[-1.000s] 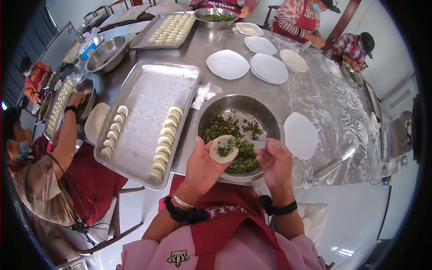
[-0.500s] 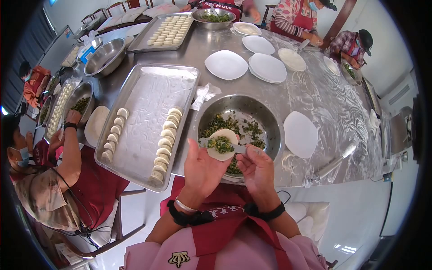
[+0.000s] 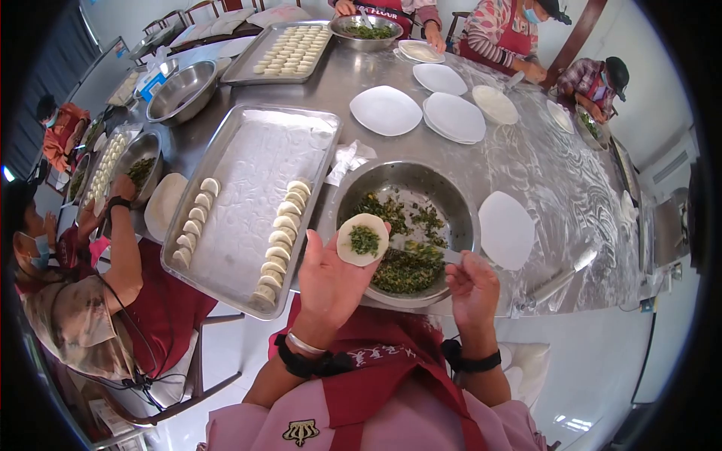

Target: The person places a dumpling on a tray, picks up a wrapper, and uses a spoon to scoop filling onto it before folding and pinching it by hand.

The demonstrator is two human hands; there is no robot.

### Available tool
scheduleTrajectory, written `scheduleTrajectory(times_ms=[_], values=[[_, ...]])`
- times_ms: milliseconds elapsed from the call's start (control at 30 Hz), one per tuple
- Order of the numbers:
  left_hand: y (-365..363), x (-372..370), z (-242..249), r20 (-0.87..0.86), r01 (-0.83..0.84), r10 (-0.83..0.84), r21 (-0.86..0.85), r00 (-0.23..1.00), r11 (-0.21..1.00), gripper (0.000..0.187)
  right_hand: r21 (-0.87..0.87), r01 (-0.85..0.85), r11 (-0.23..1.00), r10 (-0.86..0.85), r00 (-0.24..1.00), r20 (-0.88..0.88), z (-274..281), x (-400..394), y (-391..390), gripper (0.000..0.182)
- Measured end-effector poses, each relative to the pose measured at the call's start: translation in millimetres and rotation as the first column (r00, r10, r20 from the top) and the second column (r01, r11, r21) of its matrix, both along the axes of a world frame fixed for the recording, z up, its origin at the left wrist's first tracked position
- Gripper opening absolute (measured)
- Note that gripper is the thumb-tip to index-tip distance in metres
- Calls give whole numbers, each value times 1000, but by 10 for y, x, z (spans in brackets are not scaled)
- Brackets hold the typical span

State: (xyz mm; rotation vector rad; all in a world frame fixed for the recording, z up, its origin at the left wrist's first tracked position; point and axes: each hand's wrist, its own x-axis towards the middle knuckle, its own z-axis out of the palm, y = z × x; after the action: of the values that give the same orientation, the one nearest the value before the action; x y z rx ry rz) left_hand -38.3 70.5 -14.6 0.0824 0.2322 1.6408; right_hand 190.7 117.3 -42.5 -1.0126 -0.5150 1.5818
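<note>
My left hand (image 3: 331,282) is palm up, thumb apart, with a round dumpling wrapper (image 3: 344,242) resting on its fingers. A small mound of chopped green filling (image 3: 365,240) sits in the wrapper's middle. My right hand (image 3: 474,289) pinches the handle of a flat filling spatula (image 3: 451,256), whose blade end is down in the filling. That filling lies in a large steel bowl (image 3: 468,203) in front of me, its bottom partly bare. Left of the bowl is a metal tray (image 3: 241,150) with two rows of folded dumplings (image 3: 280,237).
White plates (image 3: 385,111) lie beyond the bowl, and another plate (image 3: 508,229) is to its right. A rolling pin (image 3: 564,274) lies on the floured steel table (image 3: 564,180). A co-worker (image 3: 83,301) sits close on my left; others work across the table.
My right hand has moved the spatula right and down, off the wrapper and into the bowl. The filling stays on the wrapper in my left hand.
</note>
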Motion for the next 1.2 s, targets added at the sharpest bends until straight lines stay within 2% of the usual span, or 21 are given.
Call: scheduleTrajectory(times_ms=[167,233,267,300,400,433,533,633,800,1033,1133,1200], values=[[-11,5,102,8,9,-9,-27,1000,1000,80,173,74,982,-80,996,29,263,-101,-71,23],[-17,43,182,-9,41,-41,-23,999,999,80,408,-30,913,-62,975,211,336,-259,-176,23],[-23,56,224,-33,68,-69,-5,997,998,81,508,-99,855,-68,951,300,357,-310,-207,23],[-34,71,269,-57,93,-92,11,994,996,82,643,-231,730,-146,866,478,368,-321,-210,16],[-79,120,467,-23,110,-110,2,994,994,82,839,-459,294,-429,721,545,497,-430,-155,18],[-92,121,495,-27,126,-126,8,992,992,82,838,-502,215,-439,716,542,540,-445,-152,25],[-133,105,551,-36,166,-165,31,986,986,83,807,-589,53,-493,687,534,552,-447,-113,27],[-155,111,582,-32,174,-173,40,984,984,85,741,-671,-28,-540,634,554,513,-416,-64,28],[-129,78,538,-48,100,-103,-51,994,994,83,663,-747,-42,-545,574,611,436,-285,-109,29],[-46,-43,430,-62,49,-54,-79,997,996,81,579,-815,4,-507,498,704,548,-31,-301,24],[-25,-86,319,-113,49,-60,-99,992,994,81,606,-781,151,-429,500,752,566,44,-343,14],[-27,-91,221,-132,65,-79,-109,988,992,80,629,-670,395,-332,534,777,653,69,-336,12]])
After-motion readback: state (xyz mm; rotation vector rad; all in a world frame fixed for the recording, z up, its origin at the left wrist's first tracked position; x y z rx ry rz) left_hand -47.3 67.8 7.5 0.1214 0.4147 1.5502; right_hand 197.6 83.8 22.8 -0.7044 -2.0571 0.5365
